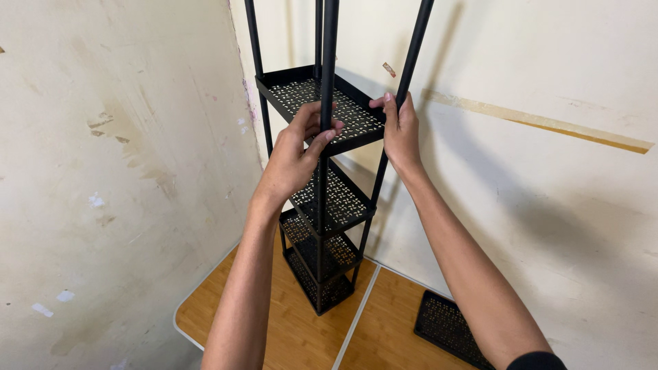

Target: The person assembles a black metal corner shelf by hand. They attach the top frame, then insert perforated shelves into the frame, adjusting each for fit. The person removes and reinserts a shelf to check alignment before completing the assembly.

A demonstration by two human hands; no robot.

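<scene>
Two bare forearms come up from the bottom edge, cut off there; on the right one only a small piece of dark sleeve [538,361] shows. The left hand [296,156] is closed around the front pole [326,137] of a tall black rack [322,205], the fingers wrapped around it and the thumb under, so the pole partly hides the fingertips. The right hand [399,130] grips the right pole [411,62] just at the corner of the top shelf [322,103], with fingers pressed against the shelf rim; the palm side is turned away and cannot be seen.

The rack stands on a wooden table [301,329], pushed into the corner of two stained cream walls [123,171]. Its four poles go out of the picture at the top, so their ends are not visible. Below the top shelf three more perforated shelves follow; the lower ones are partly covered by the left arm and by the front pole. A loose black tray [445,325] lies on the table to the right, near the wall, with one end hidden behind the right forearm.
</scene>
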